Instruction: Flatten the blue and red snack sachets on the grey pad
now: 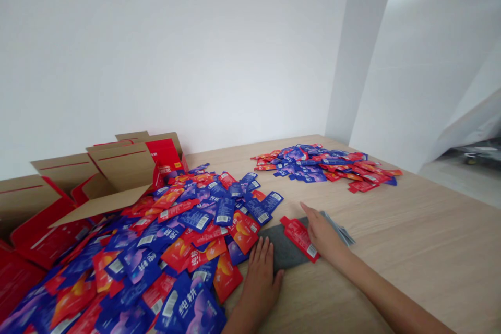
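My left hand (260,276) lies flat, fingers stretched out, on the left end of a flat dark grey sheet or pouch (287,245). A red sachet (299,237) with a narrow neck and a white barcode rests slanted across the grey piece. My right hand (323,232) is at the sachet's right edge, with its index finger extended and the other fingers partly hidden. Thin silvery-grey layered edges (340,229) stick out beyond my right hand. Left of my left hand spreads a large heap of blue and red-orange sachets (188,250).
Opened red cardboard boxes (117,167) with brown flaps stand at the left, behind the large heap. A smaller pile of blue and red sachets (313,162) lies toward the back of the wooden table (410,240). A white wall (219,52) rises behind the table.
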A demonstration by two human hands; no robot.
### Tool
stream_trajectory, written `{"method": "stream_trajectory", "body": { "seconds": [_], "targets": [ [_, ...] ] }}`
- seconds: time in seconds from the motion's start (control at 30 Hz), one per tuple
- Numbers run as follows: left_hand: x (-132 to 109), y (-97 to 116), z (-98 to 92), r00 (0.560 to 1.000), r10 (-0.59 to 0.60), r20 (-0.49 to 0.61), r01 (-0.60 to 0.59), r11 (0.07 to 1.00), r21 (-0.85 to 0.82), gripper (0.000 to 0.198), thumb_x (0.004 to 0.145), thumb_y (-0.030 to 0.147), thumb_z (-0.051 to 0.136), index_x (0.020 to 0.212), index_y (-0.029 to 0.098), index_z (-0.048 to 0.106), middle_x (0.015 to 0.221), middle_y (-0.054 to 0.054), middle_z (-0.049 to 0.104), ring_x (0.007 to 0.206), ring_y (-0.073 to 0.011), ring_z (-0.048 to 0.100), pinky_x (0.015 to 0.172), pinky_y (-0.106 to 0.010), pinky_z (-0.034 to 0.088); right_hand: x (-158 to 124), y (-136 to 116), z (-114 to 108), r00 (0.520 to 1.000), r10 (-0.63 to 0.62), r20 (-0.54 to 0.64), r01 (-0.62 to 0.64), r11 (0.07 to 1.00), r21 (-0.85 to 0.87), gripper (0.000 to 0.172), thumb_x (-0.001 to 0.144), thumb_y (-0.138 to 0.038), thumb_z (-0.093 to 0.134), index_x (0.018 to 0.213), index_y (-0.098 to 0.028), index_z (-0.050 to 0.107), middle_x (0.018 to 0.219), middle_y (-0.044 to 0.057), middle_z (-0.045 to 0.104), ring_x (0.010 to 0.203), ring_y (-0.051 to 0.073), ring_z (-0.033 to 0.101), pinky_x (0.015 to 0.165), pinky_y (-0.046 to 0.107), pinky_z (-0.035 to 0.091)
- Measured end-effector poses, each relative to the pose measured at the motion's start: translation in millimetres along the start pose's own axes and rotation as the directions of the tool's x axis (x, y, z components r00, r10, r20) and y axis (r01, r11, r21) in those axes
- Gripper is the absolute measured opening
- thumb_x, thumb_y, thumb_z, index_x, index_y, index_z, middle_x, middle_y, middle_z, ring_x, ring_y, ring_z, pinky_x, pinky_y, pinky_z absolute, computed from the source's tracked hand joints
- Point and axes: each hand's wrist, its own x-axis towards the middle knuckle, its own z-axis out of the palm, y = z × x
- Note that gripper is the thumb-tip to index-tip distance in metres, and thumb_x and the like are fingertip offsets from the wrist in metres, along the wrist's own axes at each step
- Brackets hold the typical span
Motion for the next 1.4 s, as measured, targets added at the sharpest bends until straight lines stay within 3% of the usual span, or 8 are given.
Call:
{"method": "stream_trajectory", "body": {
  "seconds": [0.07, 0.2, 0.33, 0.57, 0.9, 1.13, 1.3, 1.4],
  "targets": [
    [0, -1, 1.8, 1.000, 0.004, -0.009, -0.005, 1.000, -0.008, 0.061, 0.083, 0.027, 0.042, 0.139, 0.007, 0.029, 0.147, -0.010, 0.018, 0.136, -0.0239, 0.011, 0.109, -0.045, 0.016, -9, 8, 4, 0.999, -0.027, -0.025, 0.027, 0.999, -0.018, 0.054, 0.082, -0.009, 0.032, 0.135, -0.011, 0.038, 0.131, 0.017, 0.050, 0.122, 0.023, 0.045, 0.101, 0.042, 0.038],
    [2, -4, 6.3, 1.000, 0.006, -0.015, -0.006, 1.000, 0.002, 0.061, 0.083, 0.027, 0.042, 0.138, 0.006, 0.030, 0.147, -0.011, 0.018, 0.136, -0.0240, 0.012, 0.110, -0.043, 0.016, -33, 2, 25, 0.964, -0.195, 0.182, 0.200, 0.980, -0.007, 0.050, 0.088, -0.018, 0.034, 0.137, -0.019, 0.037, 0.141, 0.010, 0.040, 0.132, 0.021, 0.031, 0.105, 0.044, 0.031],
    [2, -4, 6.2, 1.000, 0.011, -0.019, -0.011, 1.000, 0.006, 0.061, 0.082, 0.026, 0.042, 0.139, 0.007, 0.029, 0.147, -0.010, 0.019, 0.136, -0.0238, 0.013, 0.109, -0.044, 0.017, -27, -14, 40, 0.936, -0.161, 0.314, 0.184, 0.982, -0.046, 0.050, 0.088, -0.016, 0.031, 0.138, -0.018, 0.037, 0.145, 0.009, 0.032, 0.135, 0.020, 0.024, 0.106, 0.045, 0.027],
    [3, -3, 3.4, 1.000, 0.013, -0.007, -0.013, 0.999, 0.031, 0.061, 0.083, 0.027, 0.041, 0.139, 0.005, 0.028, 0.147, -0.011, 0.020, 0.136, -0.0236, 0.012, 0.110, -0.043, 0.016, 4, -27, 48, 0.945, -0.049, 0.325, 0.102, 0.983, -0.149, 0.051, 0.085, -0.014, 0.031, 0.135, -0.011, 0.041, 0.143, 0.014, 0.036, 0.132, 0.024, 0.030, 0.104, 0.045, 0.030],
    [0, -1, 3.8, 1.000, 0.008, -0.007, -0.008, 1.000, 0.012, 0.061, 0.083, 0.027, 0.041, 0.139, 0.006, 0.028, 0.148, -0.011, 0.020, 0.136, -0.0239, 0.012, 0.110, -0.043, 0.016, -45, -22, 31, 0.925, -0.154, 0.348, 0.210, 0.969, -0.129, 0.069, 0.068, 0.001, 0.037, 0.135, -0.012, 0.040, 0.136, 0.017, 0.045, 0.124, 0.024, 0.043, 0.098, 0.041, 0.040],
    [-1, 1, -2.2, 1.000, 0.013, -0.024, -0.014, 0.999, -0.045, 0.061, 0.082, 0.028, 0.041, 0.138, 0.007, 0.031, 0.147, -0.010, 0.020, 0.136, -0.0236, 0.012, 0.109, -0.045, 0.016, 16, -24, -15, 0.940, 0.049, 0.338, -0.117, 0.976, 0.183, 0.050, 0.080, -0.019, 0.043, 0.130, -0.020, 0.047, 0.097, 0.009, 0.069, 0.087, 0.022, 0.064, 0.078, 0.033, 0.047],
    [0, -5, 7.9, 0.999, -0.005, -0.045, 0.000, 0.996, -0.093, 0.063, 0.081, 0.030, 0.043, 0.139, 0.009, 0.030, 0.148, -0.008, 0.020, 0.136, -0.0238, 0.012, 0.110, -0.044, 0.015, 64, -38, 11, 0.895, 0.038, 0.445, -0.301, 0.787, 0.538, 0.038, 0.072, -0.020, 0.055, 0.109, -0.016, 0.060, 0.059, -0.003, 0.061, 0.054, 0.015, 0.057, 0.054, 0.025, 0.045],
    [2, -12, 18.2, 0.998, 0.002, -0.057, -0.009, 0.992, -0.129, 0.062, 0.083, 0.033, 0.044, 0.140, 0.011, 0.029, 0.148, -0.006, 0.017, 0.136, -0.0238, 0.011, 0.111, -0.042, 0.013, 91, -58, 33, 0.893, -0.024, 0.450, -0.281, 0.750, 0.598, 0.032, 0.076, -0.026, 0.055, 0.105, -0.014, 0.062, 0.060, -0.002, 0.063, 0.055, 0.015, 0.059, 0.052, 0.025, 0.045]
  ]
}}
